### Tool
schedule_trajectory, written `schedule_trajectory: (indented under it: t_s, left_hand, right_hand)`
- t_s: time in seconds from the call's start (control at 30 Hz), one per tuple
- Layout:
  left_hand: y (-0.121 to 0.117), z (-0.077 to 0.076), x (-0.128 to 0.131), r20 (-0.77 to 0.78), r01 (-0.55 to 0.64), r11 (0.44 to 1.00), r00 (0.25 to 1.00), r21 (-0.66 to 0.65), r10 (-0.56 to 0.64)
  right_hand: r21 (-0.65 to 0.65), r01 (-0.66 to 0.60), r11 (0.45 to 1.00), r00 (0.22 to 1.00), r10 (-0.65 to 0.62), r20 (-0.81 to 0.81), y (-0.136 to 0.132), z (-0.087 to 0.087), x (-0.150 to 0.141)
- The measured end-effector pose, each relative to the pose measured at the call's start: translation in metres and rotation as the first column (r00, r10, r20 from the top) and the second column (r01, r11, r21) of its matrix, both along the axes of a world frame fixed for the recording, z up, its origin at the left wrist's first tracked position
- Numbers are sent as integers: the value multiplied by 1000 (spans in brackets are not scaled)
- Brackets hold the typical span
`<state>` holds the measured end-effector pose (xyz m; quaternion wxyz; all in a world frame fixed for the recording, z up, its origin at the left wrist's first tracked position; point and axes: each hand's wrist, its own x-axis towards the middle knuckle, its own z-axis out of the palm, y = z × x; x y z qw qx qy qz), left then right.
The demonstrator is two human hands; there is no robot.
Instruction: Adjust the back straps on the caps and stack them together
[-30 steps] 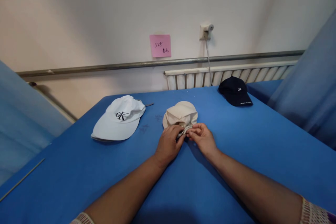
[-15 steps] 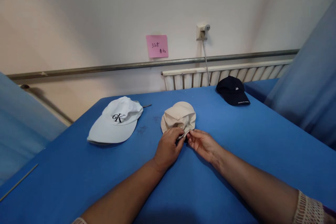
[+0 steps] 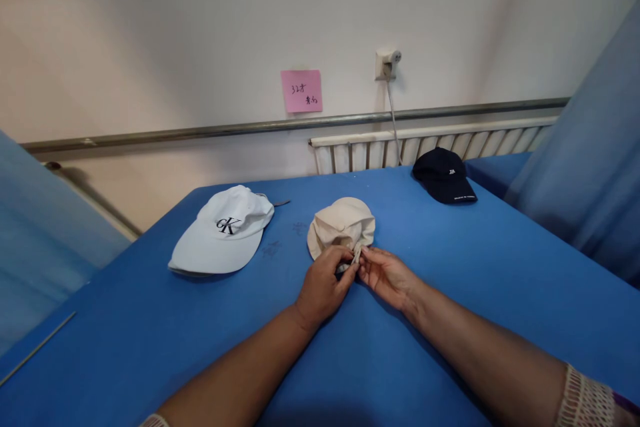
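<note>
A beige cap lies on the blue table, its back strap side facing me and its button on top. My left hand pinches the near edge of this cap, around the strap. Close beside it, my right hand has its thumb and fingers closed on the same strap area. The fingertips of both hands almost meet there, and they hide part of the strap.
To the left sits a white cap with black letters. A dark navy cap rests at the back right. Behind the table are a radiator, a metal rail and a plugged-in cord. Blue curtains hang at both sides.
Both hands stay at the cap's near edge. The left fingers have shifted slightly, and the strap piece between the fingertips now stands more upright. The view has moved a little.
</note>
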<state>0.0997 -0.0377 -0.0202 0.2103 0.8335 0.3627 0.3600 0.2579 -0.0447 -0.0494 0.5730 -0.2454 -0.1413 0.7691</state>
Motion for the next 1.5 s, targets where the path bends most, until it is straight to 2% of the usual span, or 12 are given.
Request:
schedule_trajectory:
  t_s: [0.3,0.43,0.8,1.03,1.17,1.3,1.43,1.5]
  left_hand:
    - [0,-2,0,-22,3,1000,1000,13,-2]
    - [1,-3,1,-44,10,1000,999,12,-10]
    - [1,-4,1,-198,19,996,980,83,-3]
    - [5,-8,0,-106,-56,997,993,45,60]
    - [8,-11,1,-69,-107,994,992,-33,104]
    - [8,-15,4,69,-119,977,989,-176,133]
    - [11,-18,4,212,-67,937,966,-342,146]
    - [12,-18,3,257,-24,923,957,-385,132]
  right_hand:
    - [-96,-41,995,998,36,-56,1,-4,0]
    - [-116,-7,993,999,2,-39,1,-3,-1]
    - [-89,158,983,972,-139,189,-7,3,-5]
    - [-33,180,983,935,-161,317,-6,3,-5]
    - [26,165,986,923,-164,347,-7,2,-8]
    - [60,147,987,921,-159,356,-9,2,-10]
    - [61,154,986,922,-166,351,-10,3,-11]
    - [51,174,983,918,-181,353,-11,3,-11]
